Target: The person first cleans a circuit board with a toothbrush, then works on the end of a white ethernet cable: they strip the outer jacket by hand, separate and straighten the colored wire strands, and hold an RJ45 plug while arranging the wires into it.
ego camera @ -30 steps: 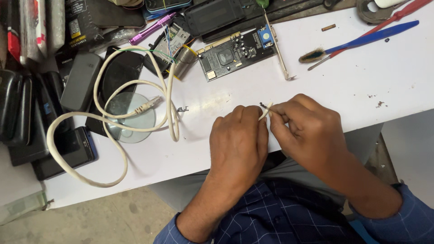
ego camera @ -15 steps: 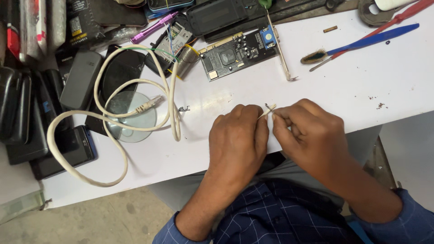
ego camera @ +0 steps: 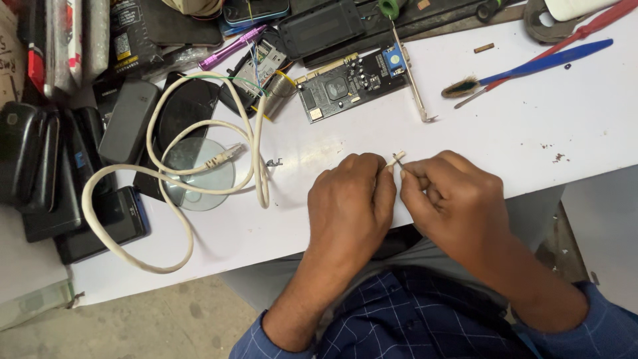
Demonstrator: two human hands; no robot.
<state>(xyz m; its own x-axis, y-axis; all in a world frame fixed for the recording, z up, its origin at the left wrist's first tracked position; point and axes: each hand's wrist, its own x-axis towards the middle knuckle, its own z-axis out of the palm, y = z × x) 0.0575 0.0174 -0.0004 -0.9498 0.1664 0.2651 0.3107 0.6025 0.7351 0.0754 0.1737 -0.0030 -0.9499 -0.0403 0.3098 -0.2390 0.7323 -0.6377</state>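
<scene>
We have our two hands close together at the near edge of the white table, and compared with a second ago they sit a touch lower and closer to us, while the small pale piece between them now points up and away rather than lying flatter. Our left hand is curled in a loose fist with thumb and forefinger pinched on the near end of that piece; our right hand is bunched too, its fingertips meeting the same piece from the other side — so both hands grasp it, and the work on it seems to carry on rather than finish. What the piece is we cannot tell; it is too small.

No true container shows here. The nearest thing to one is the heap at the left: dark phones stacked side by side, a clear disc under the looped white cable. Beyond lie a green circuit card and a blue-handled brush — all apart from our hands.
</scene>
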